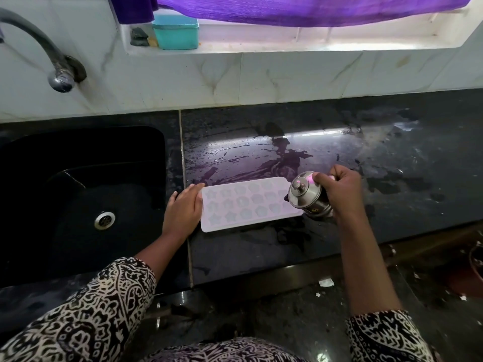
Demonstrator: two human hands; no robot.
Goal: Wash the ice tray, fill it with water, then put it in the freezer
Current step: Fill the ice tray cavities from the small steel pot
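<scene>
A pale, translucent ice tray (243, 205) with star and flower shaped cavities lies flat on the black counter, just right of the sink. My left hand (183, 207) lies flat at the tray's left edge, fingers straight and touching it. My right hand (339, 192) grips a lidded steel jug (308, 195), tipped toward me and to the left over the tray's right end. The jug's spout sits above the rightmost cavities. I cannot make out a stream of water.
A black sink (78, 194) with a steel drain (104, 220) lies to the left under a curved tap (58, 74). The counter (392, 158) is wet and streaked. A teal box (175, 32) stands on the window ledge behind.
</scene>
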